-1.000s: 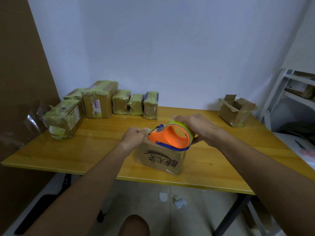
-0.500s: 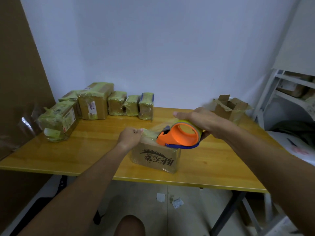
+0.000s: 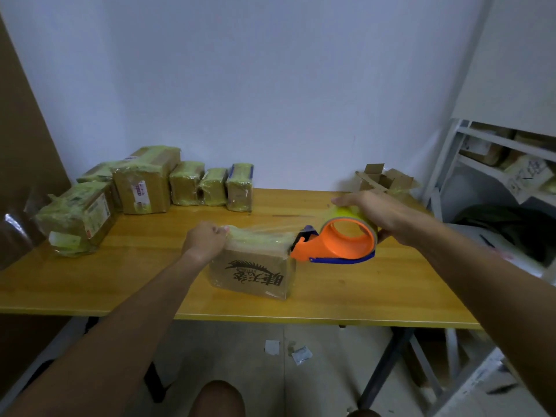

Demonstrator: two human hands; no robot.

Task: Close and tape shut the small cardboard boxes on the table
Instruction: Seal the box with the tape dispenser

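Near the table (image 3: 90,296) front edge, the printed cardboard box (image 3: 252,273) is pinned at its left top corner by the curled left hand (image 3: 204,240), its fingertips hidden, while the orange tape dispenser (image 3: 340,242) is gripped at the right end by the right hand (image 3: 376,212), a glossy tape strip (image 3: 258,233) being hard to trace.

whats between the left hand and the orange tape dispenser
In the head view, a stretched strip of clear tape spans the printed cardboard box top between the left hand and orange dispenser.

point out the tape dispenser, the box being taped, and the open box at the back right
tape dispenser (image 3: 337,246): head view, orange body.
box being taped (image 3: 255,273): head view, printed front face.
open box (image 3: 388,180): head view, raised flap.
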